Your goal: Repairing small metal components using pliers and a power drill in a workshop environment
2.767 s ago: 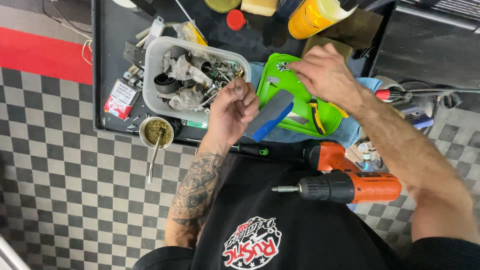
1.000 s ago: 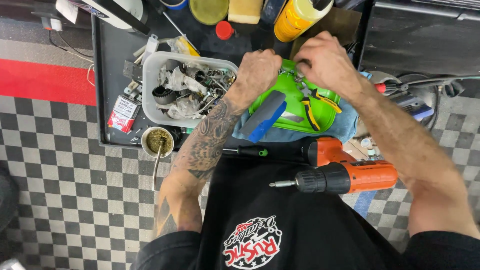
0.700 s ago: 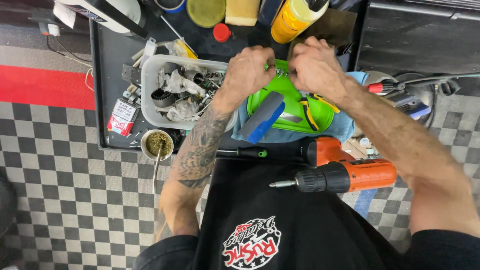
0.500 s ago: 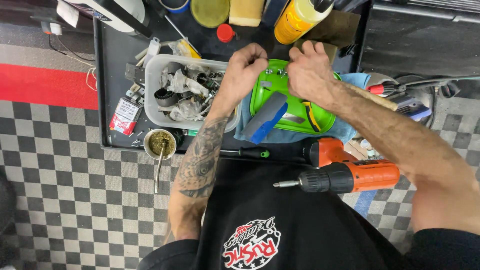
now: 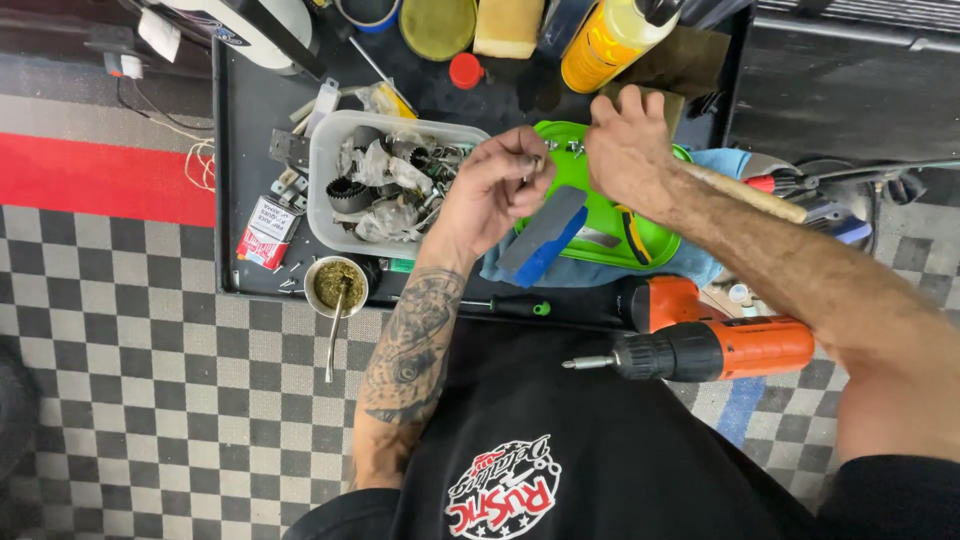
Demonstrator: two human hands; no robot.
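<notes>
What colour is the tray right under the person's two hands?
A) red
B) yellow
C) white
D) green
D: the tray below the left hand and the right hand is bright green. The bin of metal parts beside it is the whitish one.

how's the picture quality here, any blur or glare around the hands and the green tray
Head view: evenly lit, mostly sharp; left hand and right hand slightly soft at the fingertips; mild sheen on the green tray; the small part pinched in the left hand is too small to identify.
</notes>
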